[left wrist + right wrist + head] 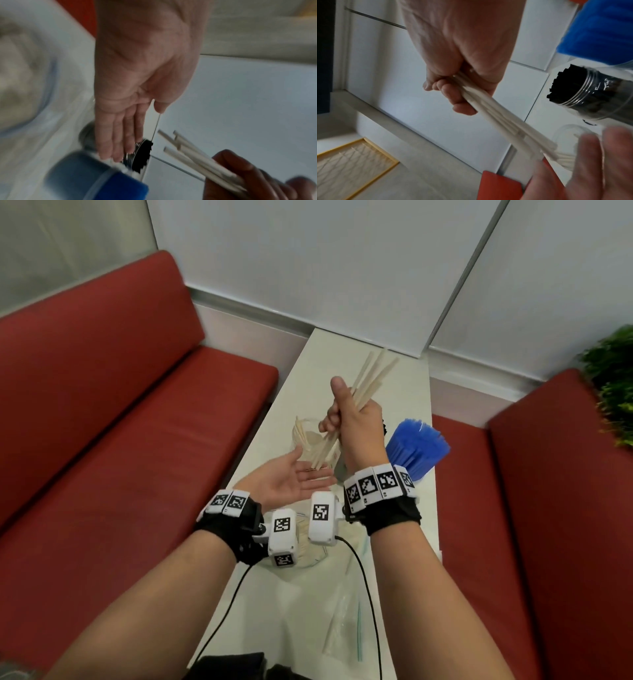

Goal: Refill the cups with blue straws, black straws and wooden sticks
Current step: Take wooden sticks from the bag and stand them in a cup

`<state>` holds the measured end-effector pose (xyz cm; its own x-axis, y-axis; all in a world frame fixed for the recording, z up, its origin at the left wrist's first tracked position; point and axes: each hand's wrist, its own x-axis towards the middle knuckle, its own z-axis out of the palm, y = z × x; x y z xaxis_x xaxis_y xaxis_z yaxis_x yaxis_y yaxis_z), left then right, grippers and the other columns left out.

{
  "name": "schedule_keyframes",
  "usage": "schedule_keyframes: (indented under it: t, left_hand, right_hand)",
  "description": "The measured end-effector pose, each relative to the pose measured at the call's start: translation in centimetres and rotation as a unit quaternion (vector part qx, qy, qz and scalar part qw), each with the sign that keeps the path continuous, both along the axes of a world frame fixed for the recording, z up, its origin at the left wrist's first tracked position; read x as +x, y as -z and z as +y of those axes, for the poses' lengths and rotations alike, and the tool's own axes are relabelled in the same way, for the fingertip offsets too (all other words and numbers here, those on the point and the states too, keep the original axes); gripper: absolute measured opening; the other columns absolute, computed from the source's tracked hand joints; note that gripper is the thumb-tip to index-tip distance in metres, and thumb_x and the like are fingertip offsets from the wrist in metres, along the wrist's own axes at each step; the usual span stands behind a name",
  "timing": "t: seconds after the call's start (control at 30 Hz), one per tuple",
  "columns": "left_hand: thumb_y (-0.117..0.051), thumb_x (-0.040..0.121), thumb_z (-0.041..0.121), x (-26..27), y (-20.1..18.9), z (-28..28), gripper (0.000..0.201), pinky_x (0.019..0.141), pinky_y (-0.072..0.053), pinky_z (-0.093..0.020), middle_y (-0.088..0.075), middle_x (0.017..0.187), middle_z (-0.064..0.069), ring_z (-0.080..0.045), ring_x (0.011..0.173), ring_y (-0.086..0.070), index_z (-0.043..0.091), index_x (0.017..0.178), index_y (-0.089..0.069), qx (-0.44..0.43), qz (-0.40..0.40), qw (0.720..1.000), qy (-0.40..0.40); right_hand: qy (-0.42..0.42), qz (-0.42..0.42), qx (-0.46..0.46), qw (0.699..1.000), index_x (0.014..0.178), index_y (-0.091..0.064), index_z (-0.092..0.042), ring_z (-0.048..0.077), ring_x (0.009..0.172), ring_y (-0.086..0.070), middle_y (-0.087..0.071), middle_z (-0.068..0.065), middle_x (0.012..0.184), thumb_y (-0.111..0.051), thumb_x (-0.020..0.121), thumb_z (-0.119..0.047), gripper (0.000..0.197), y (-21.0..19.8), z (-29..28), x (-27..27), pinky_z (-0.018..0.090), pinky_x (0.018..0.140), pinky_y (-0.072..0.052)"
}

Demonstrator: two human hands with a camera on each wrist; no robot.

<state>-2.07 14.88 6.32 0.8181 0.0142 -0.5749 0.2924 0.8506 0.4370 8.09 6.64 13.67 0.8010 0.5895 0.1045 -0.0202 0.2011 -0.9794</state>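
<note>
My right hand [352, 412] grips a bundle of wooden sticks [373, 374] in its fist, held slantwise above the table [404, 378]; in the right wrist view the wooden sticks [498, 115] run out between curled fingers [448, 89]. My left hand [291, 477] lies flat, palm up, just under the bundle's lower ends. A clear cup [305, 436] with a few wooden sticks stands behind it. A cup of blue straws [414, 450] stands to the right. A jar of black straws [583, 89] sits beside the blue straws [599, 29].
Red bench seats [144, 422] flank the narrow white table on both sides. Clear plastic bags [346, 587] lie on the near part of the table, with cables running across it. A green plant [613, 378] is at the far right.
</note>
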Motion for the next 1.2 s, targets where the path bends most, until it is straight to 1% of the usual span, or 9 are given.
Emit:
schedule_keyframes:
  t: [0.1,0.27,0.37,0.5,0.67,0.77,0.9,1.03,1.2]
  left_hand:
    - [-0.039,0.104,0.038,0.6,0.4,-1.3,0.051,0.068,-0.059,-0.05,-0.068,0.106,-0.027,-0.041,0.092,-0.07,-0.009,0.115,-0.057,-0.118,-0.041,0.991,-0.042]
    - [-0.044,0.102,0.016,0.9,0.8,-1.4,0.027,0.078,-0.06,-0.043,-0.063,0.103,-0.021,-0.032,0.092,-0.068,-0.007,0.109,-0.057,-0.14,-0.053,0.986,-0.074]
    - [-0.051,0.099,0.015,1.1,1.2,-1.3,0.022,0.052,-0.059,-0.027,-0.062,0.077,-0.015,-0.021,0.061,-0.067,-0.004,0.093,-0.061,-0.111,-0.016,0.993,-0.043]
    - [-0.056,0.091,0.02,1.4,2.1,-0.5,0.021,0.026,-0.03,-0.012,-0.052,0.063,-0.006,-0.007,0.038,-0.046,0.004,0.078,-0.057,-0.149,-0.004,0.988,0.035]
    - [-0.058,0.089,0.025,0.8,4.0,0.6,0.024,0.024,-0.019,-0.014,-0.044,0.057,-0.001,-0.004,0.034,-0.033,0.007,0.074,-0.065,-0.097,0.014,0.994,0.045]
    - [-0.05,0.098,0.028,0.3,5.7,0.8,0.026,0.025,-0.016,-0.014,-0.043,0.055,0.0,-0.004,0.033,-0.03,0.01,0.079,-0.052,-0.049,0.074,0.996,0.024]
    - [-0.045,0.102,0.033,0.3,7.9,0.7,0.038,0.036,-0.029,-0.017,-0.05,0.062,-0.005,-0.009,0.044,-0.041,0.005,0.078,-0.055,0.062,0.157,0.986,-0.003]
    - [-0.044,0.104,0.029,0.2,9.0,2.0,0.043,0.058,-0.046,-0.029,-0.06,0.074,-0.016,-0.023,0.061,-0.055,-0.002,0.081,-0.063,0.315,0.177,0.931,0.057]
    - [-0.063,0.09,0.011,0.7,9.1,2.4,0.02,0.076,-0.056,-0.033,-0.073,0.09,-0.016,-0.022,0.076,-0.066,-0.005,0.095,-0.074,0.538,0.095,0.784,0.295]
  right_hand:
    - [-0.009,0.003,-0.015,1.0,0.064,-0.055,-0.018,0.017,0.049,-0.052,-0.05,0.002,0.054,-0.072,0.088,-0.048,0.043,0.0,-0.1,-1.0,0.032,0.056,-0.051]
    - [-0.056,-0.021,-0.049,0.997,0.057,-0.056,-0.027,0.021,0.059,-0.056,-0.056,0.002,0.058,-0.077,0.086,-0.036,0.036,0.4,-0.9,-1.0,0.036,0.067,-0.051]
    - [-0.092,-0.002,-0.043,0.995,0.056,-0.051,-0.024,0.02,0.054,-0.051,-0.048,0.0,0.054,-0.078,0.086,-0.031,0.041,0.6,-1.1,-0.6,0.036,0.067,-0.051]
    - [-0.135,-0.01,-0.062,0.989,0.055,-0.043,-0.019,0.021,0.05,-0.047,-0.039,0.003,0.051,-0.076,0.088,-0.031,0.048,0.8,-1.5,-0.4,0.032,0.066,-0.053]
    - [-0.213,-0.067,-0.212,0.951,0.077,-0.069,-0.01,0.02,0.074,-0.069,-0.069,0.011,0.075,-0.074,0.09,-0.02,0.018,0.5,-2.5,1.3,0.032,0.073,-0.06]
    - [-0.269,-0.029,-0.308,0.912,0.088,-0.073,-0.006,0.028,0.077,-0.074,-0.075,0.015,0.084,-0.075,0.089,-0.01,0.005,0.8,-2.7,2.3,0.033,0.075,-0.063]
    - [-0.244,-0.012,-0.346,0.906,0.096,-0.072,0.003,0.041,0.09,-0.074,-0.075,0.022,0.091,-0.073,0.089,-0.003,0.01,1.5,-1.5,2.8,0.041,0.086,-0.062]
    - [-0.107,-0.054,-0.297,0.947,0.093,-0.073,0.001,0.033,0.078,-0.076,-0.076,0.02,0.088,-0.073,0.089,-0.008,0.01,0.3,0.7,5.2,0.029,0.072,-0.063]
    - [0.04,-0.136,-0.308,0.941,0.076,-0.067,-0.015,0.03,0.075,-0.075,-0.075,0.018,0.078,-0.067,0.092,-0.014,0.017,1.2,4.8,7.8,0.039,0.083,-0.06]
